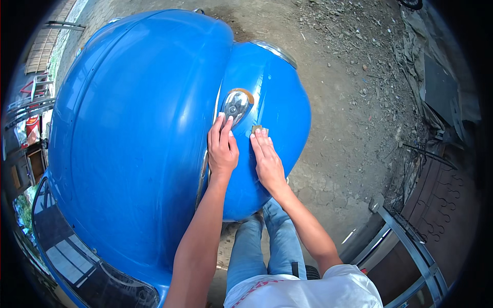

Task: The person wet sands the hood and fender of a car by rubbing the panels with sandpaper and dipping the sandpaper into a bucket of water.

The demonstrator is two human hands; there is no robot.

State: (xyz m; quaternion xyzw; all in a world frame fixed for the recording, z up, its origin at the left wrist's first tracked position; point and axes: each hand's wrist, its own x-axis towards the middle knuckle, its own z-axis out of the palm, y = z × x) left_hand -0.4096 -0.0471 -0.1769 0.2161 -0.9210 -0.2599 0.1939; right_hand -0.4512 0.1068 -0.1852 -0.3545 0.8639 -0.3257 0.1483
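A blue car fender point(267, 97) carries what is at hand: its rounded, glossy top bulges up just right of the broad blue hood point(133, 128). Directly on the fender sit a chrome lamp housing point(235, 105) near its left edge, and just right of that a small tan sanding pad point(257, 129) lying flat on the paint. The car stands on a dirt ground point(339, 102) strewn with gravel and small stones at the far right
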